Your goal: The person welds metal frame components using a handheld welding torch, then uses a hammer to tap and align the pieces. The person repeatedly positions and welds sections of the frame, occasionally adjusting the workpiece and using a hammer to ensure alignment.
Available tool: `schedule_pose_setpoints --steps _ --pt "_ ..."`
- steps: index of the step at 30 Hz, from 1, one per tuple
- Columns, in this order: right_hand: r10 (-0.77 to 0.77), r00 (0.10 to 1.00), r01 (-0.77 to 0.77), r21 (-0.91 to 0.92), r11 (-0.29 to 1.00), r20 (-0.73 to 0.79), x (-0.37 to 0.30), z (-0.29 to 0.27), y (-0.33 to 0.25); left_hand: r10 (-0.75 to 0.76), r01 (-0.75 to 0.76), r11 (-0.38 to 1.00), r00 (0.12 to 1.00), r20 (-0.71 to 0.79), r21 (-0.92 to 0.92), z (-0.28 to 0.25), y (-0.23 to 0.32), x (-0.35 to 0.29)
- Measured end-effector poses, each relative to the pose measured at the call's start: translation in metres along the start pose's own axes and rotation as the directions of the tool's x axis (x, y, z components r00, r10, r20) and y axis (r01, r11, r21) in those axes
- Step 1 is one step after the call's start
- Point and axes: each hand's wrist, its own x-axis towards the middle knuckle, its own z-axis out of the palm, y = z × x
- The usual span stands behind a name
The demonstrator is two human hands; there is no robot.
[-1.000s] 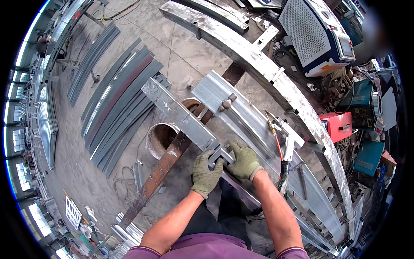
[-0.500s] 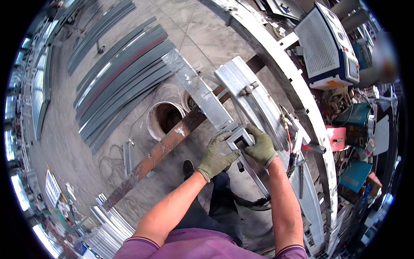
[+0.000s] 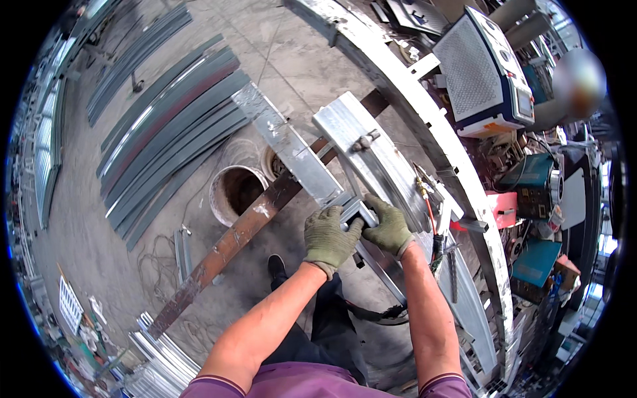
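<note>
Both my hands wear olive-green knit gloves and grip a small, grey, square-edged metal piece (image 3: 356,208) with a hollow middle. My left hand (image 3: 330,240) wraps its left side, thumb at the lower edge. From the right, my right hand (image 3: 390,229) presses fingers and thumb around the other side. The piece is at the near end of a long galvanized bar (image 3: 292,147); whether it rests on the bar is hidden. Below it, a narrow metal strip (image 3: 380,270) slants down towards my right forearm.
A rusty beam (image 3: 229,242) runs crosswise under the bar. A hammer (image 3: 365,140) lies on a stacked galvanized profile (image 3: 345,116). Left are a white bucket (image 3: 219,199) and grey profiles (image 3: 166,126) on the floor. A torch with hose (image 3: 424,189), a long white beam (image 3: 424,113) and machines stand right.
The view has shifted, moving the surroundings left in the picture. The metal piece has turned slightly in my hands, and my left fingers sit closer around it. Both hands keep their grip.
</note>
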Motion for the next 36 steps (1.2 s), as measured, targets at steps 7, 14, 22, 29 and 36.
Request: schedule_pose_setpoints --steps 7,14,22,29,36 --pt "0.003 0.998 -0.002 -0.024 1.000 0.056 0.002 -0.013 -0.004 0.116 -0.110 0.991 0.990 -0.082 0.072 0.023 -0.010 0.000" --pt "0.004 0.996 0.001 -0.054 0.999 0.092 0.004 -0.016 -0.009 0.296 -0.281 0.947 0.951 -0.086 0.155 0.014 -0.016 0.004" --pt "0.004 0.998 -0.003 -0.020 1.000 0.055 0.000 -0.011 -0.009 0.326 -0.321 0.945 0.940 -0.101 0.061 0.014 -0.023 0.006" --pt "0.050 0.993 -0.059 -0.093 0.994 -0.105 -0.014 -0.004 -0.015 0.272 -0.268 0.960 0.961 -0.048 0.085 0.015 -0.024 0.012" --pt "0.062 0.684 -0.096 -0.006 0.995 -0.727 -0.196 -0.024 -0.028 0.154 -0.167 0.980 0.981 0.116 0.105 -0.001 -0.018 0.023"
